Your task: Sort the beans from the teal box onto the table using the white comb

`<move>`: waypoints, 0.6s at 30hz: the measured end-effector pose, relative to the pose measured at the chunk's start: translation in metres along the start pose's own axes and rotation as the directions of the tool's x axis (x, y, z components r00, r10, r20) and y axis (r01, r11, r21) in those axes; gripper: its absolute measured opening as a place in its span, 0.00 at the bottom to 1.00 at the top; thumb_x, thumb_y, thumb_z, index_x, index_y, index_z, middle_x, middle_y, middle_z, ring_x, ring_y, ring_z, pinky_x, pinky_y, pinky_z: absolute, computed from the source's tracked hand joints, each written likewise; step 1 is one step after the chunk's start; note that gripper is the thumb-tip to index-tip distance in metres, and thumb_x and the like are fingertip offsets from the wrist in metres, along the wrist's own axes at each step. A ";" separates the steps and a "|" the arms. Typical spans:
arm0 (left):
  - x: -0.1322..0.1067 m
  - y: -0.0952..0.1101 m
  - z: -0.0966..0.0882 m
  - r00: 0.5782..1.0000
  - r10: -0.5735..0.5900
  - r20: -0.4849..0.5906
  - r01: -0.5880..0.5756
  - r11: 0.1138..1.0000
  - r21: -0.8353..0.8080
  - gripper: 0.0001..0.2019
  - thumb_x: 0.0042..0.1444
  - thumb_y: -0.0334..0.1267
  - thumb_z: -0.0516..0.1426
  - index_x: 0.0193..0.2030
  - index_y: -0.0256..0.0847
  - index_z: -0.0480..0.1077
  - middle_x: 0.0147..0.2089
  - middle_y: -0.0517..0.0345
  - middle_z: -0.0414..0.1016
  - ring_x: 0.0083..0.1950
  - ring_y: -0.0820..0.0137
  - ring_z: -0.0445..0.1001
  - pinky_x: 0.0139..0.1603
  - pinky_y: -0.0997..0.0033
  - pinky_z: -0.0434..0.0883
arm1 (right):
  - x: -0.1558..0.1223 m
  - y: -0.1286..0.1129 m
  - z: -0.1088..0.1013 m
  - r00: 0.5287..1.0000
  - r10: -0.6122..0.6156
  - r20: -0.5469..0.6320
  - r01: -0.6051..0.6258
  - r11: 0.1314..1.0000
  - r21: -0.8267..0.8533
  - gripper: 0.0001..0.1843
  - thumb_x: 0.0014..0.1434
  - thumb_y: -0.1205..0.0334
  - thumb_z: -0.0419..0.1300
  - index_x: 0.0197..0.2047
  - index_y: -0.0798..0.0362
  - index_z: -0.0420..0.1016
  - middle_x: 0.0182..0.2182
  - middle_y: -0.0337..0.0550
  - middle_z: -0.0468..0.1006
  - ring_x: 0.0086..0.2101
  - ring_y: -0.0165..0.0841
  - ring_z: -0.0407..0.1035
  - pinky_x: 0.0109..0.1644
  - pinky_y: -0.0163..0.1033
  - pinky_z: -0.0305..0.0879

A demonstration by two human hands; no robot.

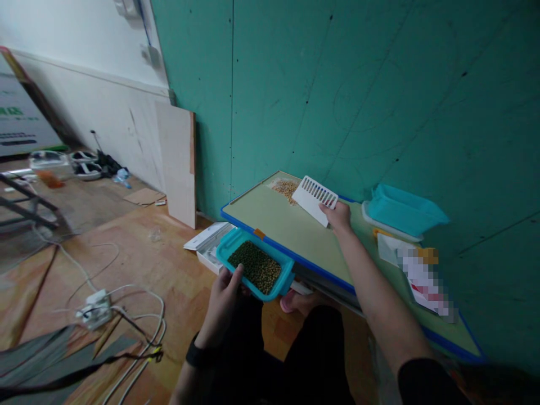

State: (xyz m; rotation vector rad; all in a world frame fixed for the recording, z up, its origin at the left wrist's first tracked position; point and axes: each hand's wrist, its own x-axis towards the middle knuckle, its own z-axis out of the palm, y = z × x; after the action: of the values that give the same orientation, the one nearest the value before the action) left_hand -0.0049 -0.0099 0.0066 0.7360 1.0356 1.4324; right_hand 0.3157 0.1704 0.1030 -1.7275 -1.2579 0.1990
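Note:
My left hand (225,295) grips the near rim of a turquoise plastic container (230,239), thumb over the edge, beside the table's front edge. Dark green beans (248,256) fill its left part and tan beans (268,277) its right. My right hand (336,215) is closed on the corner of a flat white plastic scoop (313,203) with a row of slots along one side, tilted just above the tabletop. Close to the scoop's left edge lies a spread pile of tan beans (287,190) on the pale green table (270,216).
Farther right on the table are another turquoise container (405,211) and a blurred-out packet (426,275). A green wall (337,101) backs the table. An open white box (211,247) sits below its left end. A power strip (95,309) with loose cables lies on the floor.

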 end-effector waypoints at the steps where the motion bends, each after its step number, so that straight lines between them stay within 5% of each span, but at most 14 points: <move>1: 0.001 -0.001 0.000 1.000 -0.005 -0.004 0.005 1.000 -0.001 0.25 0.45 0.59 0.70 0.32 0.41 0.69 0.20 0.66 0.69 0.21 0.73 0.69 0.22 0.74 0.67 | 0.000 0.000 0.001 1.000 -0.003 0.000 0.003 1.000 0.016 0.17 0.49 0.56 0.67 0.39 0.59 0.84 0.36 0.52 0.86 0.38 0.43 0.80 0.42 0.41 0.72; 18: 0.003 -0.004 -0.001 1.000 0.012 -0.003 -0.012 1.000 -0.001 0.24 0.47 0.59 0.69 0.31 0.42 0.68 0.19 0.65 0.70 0.19 0.72 0.70 0.21 0.74 0.67 | 0.014 -0.002 0.013 0.997 -0.072 0.037 0.070 0.997 0.045 0.18 0.51 0.55 0.68 0.42 0.60 0.84 0.37 0.52 0.86 0.40 0.43 0.79 0.45 0.42 0.72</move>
State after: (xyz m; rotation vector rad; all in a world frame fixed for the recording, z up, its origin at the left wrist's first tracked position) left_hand -0.0046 -0.0070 0.0017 0.7405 1.0337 1.4445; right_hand 0.3130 0.1896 0.1022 -1.6462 -1.3315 0.2177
